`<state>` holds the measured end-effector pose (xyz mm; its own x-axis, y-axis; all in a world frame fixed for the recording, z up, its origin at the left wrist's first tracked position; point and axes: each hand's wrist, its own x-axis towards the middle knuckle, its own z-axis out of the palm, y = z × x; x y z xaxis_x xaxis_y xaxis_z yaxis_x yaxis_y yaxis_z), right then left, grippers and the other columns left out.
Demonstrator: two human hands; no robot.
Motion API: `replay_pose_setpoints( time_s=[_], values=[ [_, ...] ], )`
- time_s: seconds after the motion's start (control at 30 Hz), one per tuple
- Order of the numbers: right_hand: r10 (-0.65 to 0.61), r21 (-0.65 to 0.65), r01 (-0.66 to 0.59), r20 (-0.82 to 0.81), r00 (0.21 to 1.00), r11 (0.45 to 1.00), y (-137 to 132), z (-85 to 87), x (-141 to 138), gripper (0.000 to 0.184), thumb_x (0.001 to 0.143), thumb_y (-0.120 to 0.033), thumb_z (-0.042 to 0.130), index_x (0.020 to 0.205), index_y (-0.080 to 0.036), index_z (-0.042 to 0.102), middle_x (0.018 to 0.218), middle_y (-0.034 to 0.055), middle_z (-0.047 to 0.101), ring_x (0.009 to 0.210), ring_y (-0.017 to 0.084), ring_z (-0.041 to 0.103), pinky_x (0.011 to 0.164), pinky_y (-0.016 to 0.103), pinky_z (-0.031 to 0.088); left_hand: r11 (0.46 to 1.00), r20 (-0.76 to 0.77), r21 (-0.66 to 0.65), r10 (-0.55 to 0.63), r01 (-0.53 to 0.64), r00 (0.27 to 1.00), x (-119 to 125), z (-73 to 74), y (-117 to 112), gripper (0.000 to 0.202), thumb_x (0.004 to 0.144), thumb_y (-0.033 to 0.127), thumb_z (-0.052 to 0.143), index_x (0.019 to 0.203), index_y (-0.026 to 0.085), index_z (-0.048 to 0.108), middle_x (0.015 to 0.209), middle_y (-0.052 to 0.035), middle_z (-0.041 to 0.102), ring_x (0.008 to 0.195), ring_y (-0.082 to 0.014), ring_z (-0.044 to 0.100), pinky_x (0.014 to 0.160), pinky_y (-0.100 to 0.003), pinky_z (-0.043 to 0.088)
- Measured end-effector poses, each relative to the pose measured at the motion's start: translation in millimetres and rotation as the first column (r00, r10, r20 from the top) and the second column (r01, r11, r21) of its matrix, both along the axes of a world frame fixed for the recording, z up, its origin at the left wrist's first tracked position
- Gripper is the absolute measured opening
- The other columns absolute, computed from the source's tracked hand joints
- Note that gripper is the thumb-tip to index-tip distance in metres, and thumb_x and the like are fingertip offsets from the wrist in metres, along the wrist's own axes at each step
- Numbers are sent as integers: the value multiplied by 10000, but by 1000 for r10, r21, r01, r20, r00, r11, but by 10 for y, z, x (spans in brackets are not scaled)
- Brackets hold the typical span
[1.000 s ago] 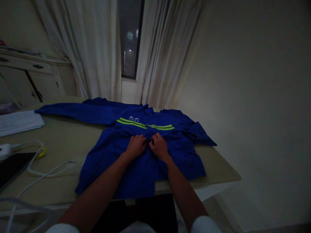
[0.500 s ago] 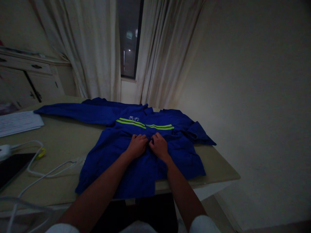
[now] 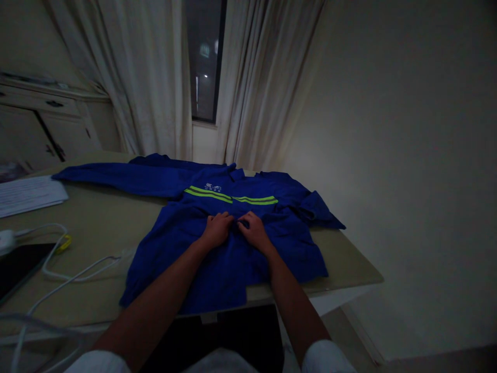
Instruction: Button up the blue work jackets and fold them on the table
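A blue work jacket [image 3: 174,243] with yellow-green stripes across the chest lies front up on the table [image 3: 101,223]. One of its sleeves stretches out to the left; the other is bunched at the right. My left hand [image 3: 218,229] is closed on the cloth at the front opening, just below the stripes. Close beside it, my right hand [image 3: 254,230] pinches the same front edge between thumb and fingers. What lies right between the fingertips is too small and dark to make out.
Papers [image 3: 31,194], a dark phone-like device [image 3: 23,267], a white charger [image 3: 6,241] and a looping white cable [image 3: 58,295] occupy the table's left side. Curtains [image 3: 151,77] and a window stand behind. A wall [image 3: 407,181] rises at the right, past the table's corner.
Both hands stay at the jacket's front opening. The right hand's fingers have shifted slightly, with a wider gap showing under its thumb and index finger. The whole view has moved a little.
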<state>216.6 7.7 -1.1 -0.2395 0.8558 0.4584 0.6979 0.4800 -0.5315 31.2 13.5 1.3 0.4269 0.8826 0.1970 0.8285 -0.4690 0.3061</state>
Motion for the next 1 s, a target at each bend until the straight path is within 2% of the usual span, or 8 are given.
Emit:
replay_pose_setpoints(
  time_s=[0.27, 0.43, 0.57, 0.67, 0.77, 0.87, 0.93, 1.0],
  values=[
    [-72, -15, 71, -21, 997, 997, -40, 73, -12, 63, 923, -179, 700, 947, -173, 758, 971, 47, 693, 943, 175, 665, 913, 294, 491, 998, 104, -31, -45, 49, 994, -51, 12, 54, 330, 1040, 243, 393, 1140, 277, 705, 1134, -61, 678, 1096, -247, 605, 895, -404, 376],
    [-60, -28, 59, -41, 997, 998, -28, 41, -17, 54, 894, -176, 699, 913, -181, 750, 950, 43, 697, 934, 176, 663, 918, 299, 489, 994, 81, -17, -107, 109, 991, -73, -19, 82, 309, 1023, 254, 434, 1035, 269, 743, 1107, -55, 682, 1100, -242, 596, 931, -416, 378],
    [-85, -53, 78, -138, 987, 996, 42, 8, 69, 86, 869, -224, 667, 889, -180, 738, 929, 44, 695, 917, 185, 656, 897, 303, 492, 987, 95, -3, -162, 163, 982, -143, -35, 128, 288, 995, 255, 479, 1085, 268, 751, 1143, -57, 697, 1109, -239, 613, 940, -395, 407],
    [-202, -63, 192, -265, 943, 979, 105, 18, 205, 134, 836, -237, 593, 877, -180, 707, 933, 47, 692, 914, 201, 647, 884, 311, 500, 962, 167, -115, -225, 246, 960, -243, 9, 183, 285, 985, 348, 514, 1009, 216, 766, 1036, -60, 732, 991, -232, 664, 868, -336, 455],
    [-244, -84, 229, -368, 897, 970, 127, 59, 306, 273, 795, -189, 508, 990, -181, 698, 1014, 53, 711, 935, 209, 653, 871, 312, 513, 957, 226, -253, -82, 140, 971, -304, 53, 220, 544, 1043, 509, 364, 866, 186, 763, 863, -70, 742, 846, -240, 689, 782, -323, 475],
    [-152, -63, 139, -319, 936, 988, 100, 94, 300, 426, 747, -102, 459, 1076, -197, 712, 1090, 47, 723, 1008, 198, 663, 930, 307, 507, 975, 165, -214, 96, -60, 982, -280, 29, 205, 473, 1054, 447, 345, 1105, 200, 745, 954, -96, 760, 931, -260, 702, 809, -338, 482],
    [-122, -71, 110, -210, 970, 991, 69, 100, 256, 390, 760, -68, 448, 980, -204, 740, 1049, 46, 730, 1024, 188, 669, 964, 300, 494, 992, 73, -88, 92, -85, 993, -238, -17, 175, 405, 1000, 395, 487, 1332, 232, 651, 1170, -122, 737, 1113, -291, 662, 894, -379, 479],
    [-155, -91, 148, -80, 985, 985, 34, 103, 208, 297, 822, -79, 475, 872, -199, 743, 982, 51, 731, 987, 183, 677, 957, 292, 490, 999, -12, 2, 52, -52, 999, -205, -58, 145, 472, 963, 354, 544, 1426, 275, 588, 1402, -133, 639, 1295, -326, 562, 996, -455, 444]
  ],
)
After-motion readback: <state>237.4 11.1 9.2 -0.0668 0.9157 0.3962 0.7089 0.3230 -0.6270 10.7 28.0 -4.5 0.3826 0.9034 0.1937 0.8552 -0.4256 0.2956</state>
